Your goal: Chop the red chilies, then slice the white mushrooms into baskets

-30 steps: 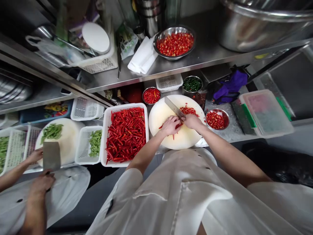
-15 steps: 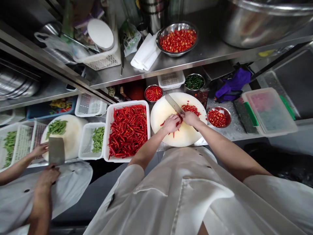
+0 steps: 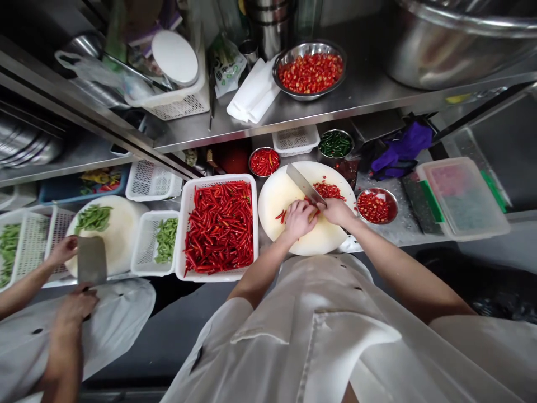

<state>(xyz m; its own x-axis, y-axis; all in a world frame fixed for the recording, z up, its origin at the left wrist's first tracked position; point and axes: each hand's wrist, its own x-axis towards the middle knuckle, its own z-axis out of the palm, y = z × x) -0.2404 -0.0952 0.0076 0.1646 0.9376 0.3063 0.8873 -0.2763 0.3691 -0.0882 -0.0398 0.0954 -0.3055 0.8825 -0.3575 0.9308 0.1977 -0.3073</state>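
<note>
On the round white cutting board (image 3: 281,193) my left hand (image 3: 298,218) presses a small bunch of red chillies (image 3: 282,214) down, fingers curled over them. My right hand (image 3: 339,211) is closed round the handle of a cleaver (image 3: 304,183), whose blade lies right beside my left fingers. A pile of cut chilli pieces (image 3: 328,190) sits on the board's far right. A white basket of whole red chillies (image 3: 218,224) stands just left of the board.
Small steel bowls of chopped red chilli (image 3: 374,206), whole red chilli (image 3: 264,161) and green chilli (image 3: 334,144) ring the board. A large bowl of chopped chilli (image 3: 310,71) rests on the shelf above. At left a co-worker's hands (image 3: 71,305) hold a cleaver (image 3: 91,261) beside green chillies (image 3: 93,217).
The cleaver keeps chopping beside my left hand, which has crept slightly along the chillies. The co-worker's cleaver and hands have shifted a little at left.
</note>
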